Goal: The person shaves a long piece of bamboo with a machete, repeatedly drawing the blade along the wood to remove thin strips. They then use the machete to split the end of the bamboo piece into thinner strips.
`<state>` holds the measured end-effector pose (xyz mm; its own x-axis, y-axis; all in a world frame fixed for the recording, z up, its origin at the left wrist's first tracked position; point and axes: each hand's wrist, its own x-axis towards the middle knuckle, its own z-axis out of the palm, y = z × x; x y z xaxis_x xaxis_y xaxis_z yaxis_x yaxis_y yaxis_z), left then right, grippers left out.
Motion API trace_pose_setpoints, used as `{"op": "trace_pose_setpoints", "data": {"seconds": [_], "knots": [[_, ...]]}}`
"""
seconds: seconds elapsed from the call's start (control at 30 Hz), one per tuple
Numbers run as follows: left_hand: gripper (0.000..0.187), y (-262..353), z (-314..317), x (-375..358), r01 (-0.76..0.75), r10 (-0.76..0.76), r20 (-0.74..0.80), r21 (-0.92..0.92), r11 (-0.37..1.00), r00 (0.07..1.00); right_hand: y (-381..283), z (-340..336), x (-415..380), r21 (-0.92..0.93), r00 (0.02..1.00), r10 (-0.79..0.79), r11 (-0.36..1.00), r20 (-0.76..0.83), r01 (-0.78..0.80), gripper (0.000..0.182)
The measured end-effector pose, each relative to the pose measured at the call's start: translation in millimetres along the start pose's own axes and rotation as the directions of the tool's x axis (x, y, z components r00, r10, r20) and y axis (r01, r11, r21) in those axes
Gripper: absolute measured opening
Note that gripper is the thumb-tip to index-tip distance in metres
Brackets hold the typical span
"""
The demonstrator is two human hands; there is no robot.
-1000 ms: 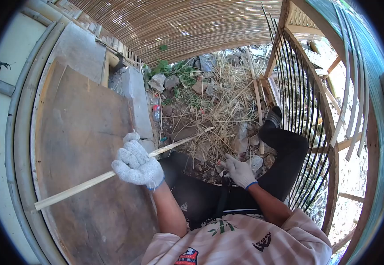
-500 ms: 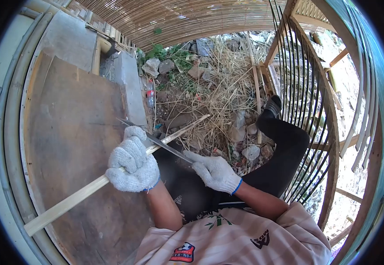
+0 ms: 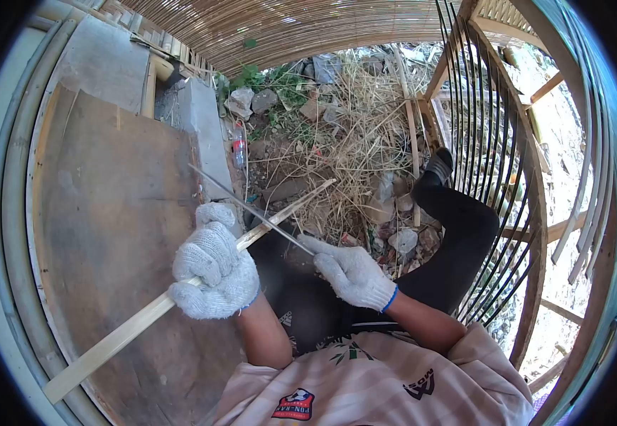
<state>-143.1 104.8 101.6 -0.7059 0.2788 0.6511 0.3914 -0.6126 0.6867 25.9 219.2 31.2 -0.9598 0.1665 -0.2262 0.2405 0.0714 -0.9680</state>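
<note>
A white knitted glove with a blue cuff covers each hand. My left hand (image 3: 214, 268) is closed around a pale bamboo strip (image 3: 113, 346), whose long squared end slants down to the left. Past my fist the strip narrows to a tapered tip at the upper right. My right hand (image 3: 353, 275) grips a knife at its near end; the handle is hidden inside the glove. The thin knife blade (image 3: 248, 207) crosses over the strip just beyond my left hand and points to the upper left.
A brown wooden board (image 3: 116, 206) lies to the left, beside a grey concrete block (image 3: 207, 135). Straw (image 3: 365, 135), stones and a plastic bottle (image 3: 239, 151) cover the ground ahead. Dark upright rods (image 3: 489, 142) in a wooden frame stand right, near my outstretched leg (image 3: 457, 227).
The knife blade has swung more upright, its tip now higher and farther from my left glove. My left hand and the strip have shifted slightly down.
</note>
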Motion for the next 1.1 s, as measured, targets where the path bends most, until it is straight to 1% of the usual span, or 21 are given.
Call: {"op": "trace_pose_setpoints", "data": {"seconds": [0.03, 0.1, 0.13, 0.17, 0.23, 0.27, 0.33, 0.47, 0.53, 0.63, 0.77, 0.8, 0.83, 0.87, 0.9, 0.93, 0.97, 1.0, 1.03, 1.07, 1.1], "knots": [[0.057, -0.5, 0.1, -0.5, 0.006, -0.006, -0.002, 0.012, 1.0, 1.0, 3.3, 3.7, 3.1, 0.0, 1.0, -0.008, 1.0, -0.006, 0.008, 0.051], [0.057, -0.8, 0.1, -0.7, 0.017, -0.017, -0.006, 0.018, 1.0, 1.0, 17.5, 13.5, 5.4, -0.047, 0.99, -0.138, 0.989, -0.008, 0.138, 0.051], [0.057, -0.6, 0.0, -0.2, 0.006, -0.006, 0.012, 0.025, 1.0, 1.0, -14.1, -2.3, 1.8, -0.048, 0.993, 0.073, 0.996, 0.091, -0.069, 0.051], [0.057, 0.1, 0.4, -2.3, 0.002, -0.003, 0.026, 0.036, 0.999, 1.0, -14.2, -1.0, 0.3, -0.049, 0.992, 0.084, 0.996, 0.094, -0.08, 0.051], [0.057, 1.2, 3.6, -6.1, 0.002, -0.002, -0.005, 0.032, 0.999, 1.0, -13.8, 7.2, -6.4, -0.105, 0.998, -0.06, 0.993, 0.026, 0.062, 0.052], [0.057, -1.5, 5.1, -4.2, -0.03, 0.03, -0.019, 0.019, 0.999, 0.999, -12.6, 9.1, -5.1, -0.108, 0.998, -0.062, 0.992, 0.027, 0.065, 0.052], [0.057, 0.1, 6.1, -5.6, -0.027, 0.029, -0.039, 0.042, 0.999, 0.999, -8.7, 17.5, -6.5, -0.164, 0.99, -0.124, 0.98, -0.061, 0.113, 0.05], [0.057, -5.5, 2.1, -3.8, -0.059, 0.061, -0.097, 0.029, 0.998, 0.993, 7.4, 27.2, -2.6, -0.191, 0.988, -0.124, 0.976, -0.091, 0.104, 0.053], [0.057, -5.0, 5.0, -1.6, -0.07, 0.074, -0.082, 0.05, 0.996, 0.994, 20.7, 24.7, 1.2, -0.309, 0.985, -0.148, 0.944, -0.09, 0.114, 0.054], [0.055, -4.1, 8.9, -5.3, -0.068, 0.072, -0.068, 0.068, 0.995, 0.995, 32.9, 22.1, 1.0, -0.376, 0.965, -0.222, 0.914, -0.141, 0.155, 0.055], [0.052, -9.6, 19.7, -1.8, -0.056, 0.057, -0.004, 0.055, 0.997, 0.998, 47.8, 17.2, 3.1, -0.344, 0.914, -0.328, 0.909, -0.237, 0.237, 0.053], [0.049, -12.8, 24.6, -2.1, -0.083, 0.083, -0.011, 0.044, 0.996, 0.996, 46.5, 13.9, 2.8, -0.359, 0.904, -0.349, 0.9, -0.247, 0.249, 0.053], [0.049, -18.3, 28.2, -4.4, -0.106, 0.107, -0.004, 0.031, 0.994, 0.994, 44.6, 9.0, 1.2, -0.373, 0.931, -0.283, 0.91, -0.23, 0.184, 0.054], [0.047, -22.1, 29.7, -7.9, -0.124, 0.133, -0.055, 0.134, 0.983, 0.99, 43.7, 7.4, -2.4, -0.381, 0.954, -0.21, 0.917, -0.214, 0.116, 0.054], [0.045, -23.3, 34.2, -3.6, -0.146, 0.172, -0.099, 0.228, 0.963, 0.98, 46.6, 5.8, -2.9, -0.395, 0.944, -0.238, 0.909, -0.227, 0.134, 0.054], [0.041, -16.0, 39.8, 1.4, -0.158, 0.189, -0.089, 0.28, 0.947, 0.978, 54.7, 5.5, -5.5, -0.374, 0.935, -0.258, 0.914, -0.244, 0.154, 0.053], [0.041, -11.5, 45.5, 8.9, -0.176, 0.203, -0.079, 0.267, 0.948, 0.976, 64.4, 4.0, -8.0, -0.349, 0.927, -0.269, 0.922, -0.263, 0.168, 0.053], [0.038, -8.1, 50.4, 17.2, -0.222, 0.293, -0.159, 0.358, 0.907, 0.943, 73.6, -3.0, -11.4, -0.308, 0.965, -0.051, 0.951, -0.256, -0.032, 0.051], [0.034, -2.3, 50.5, 23.9, -0.252, 0.381, -0.225, 0.449, 0.857, 0.897, 88.3, -10.8, -16.2, -0.26, 0.955, 0.172, 0.937, -0.242, -0.235, 0.05], [0.033, 5.8, 31.0, 30.9, -0.215, 0.33, -0.24, 0.405, 0.889, 0.913, 149.3, -15.1, -36.9, -0.309, 0.941, 0.106, 0.928, -0.323, -0.21, 0.05], [0.036, 17.8, 21.5, 36.8, -0.237, 0.288, -0.177, 0.262, 0.935, 0.941, 201.3, -10.6, -42.6, -0.359, 0.911, 0.012, 0.917, -0.412, -0.174, 0.051]]}}
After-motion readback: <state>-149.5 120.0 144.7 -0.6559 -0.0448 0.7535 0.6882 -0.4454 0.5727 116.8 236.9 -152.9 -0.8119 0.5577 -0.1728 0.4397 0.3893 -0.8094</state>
